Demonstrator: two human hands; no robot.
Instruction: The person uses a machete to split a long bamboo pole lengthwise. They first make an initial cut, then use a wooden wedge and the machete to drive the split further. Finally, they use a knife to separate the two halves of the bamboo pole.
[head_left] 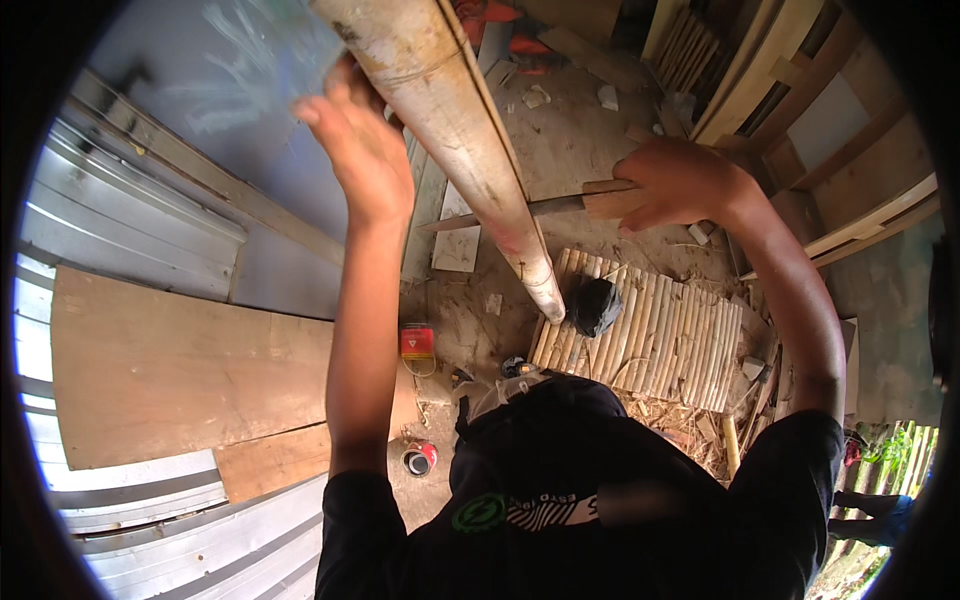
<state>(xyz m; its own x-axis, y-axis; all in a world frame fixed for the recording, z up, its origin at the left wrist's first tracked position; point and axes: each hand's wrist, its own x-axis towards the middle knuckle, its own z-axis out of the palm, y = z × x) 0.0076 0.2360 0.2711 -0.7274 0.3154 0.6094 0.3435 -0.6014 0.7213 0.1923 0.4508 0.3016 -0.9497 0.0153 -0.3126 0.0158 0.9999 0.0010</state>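
A long bamboo pole (450, 120) slants from the top of the view down to a bamboo slat mat (660, 330) on the ground. My left hand (365, 150) is raised close against the pole's left edge. One finger sticks out to the left; others pass partly out of sight at the pole. On the right, my right hand (680, 185) is closed on the wooden handle of a machete (608, 200). Its dark blade runs behind the pole, and the pointed tip shows on the far left side. A black bundle (595, 306) lies on the mat beside the pole's lower end.
At left, a plywood sheet (190, 370) leans by corrugated metal (130, 210). A red box (417, 341) and an opened can (419, 459) stand near my body. Wooden frames (800, 120) line the right. Another person's limbs (865, 505) show at lower right.
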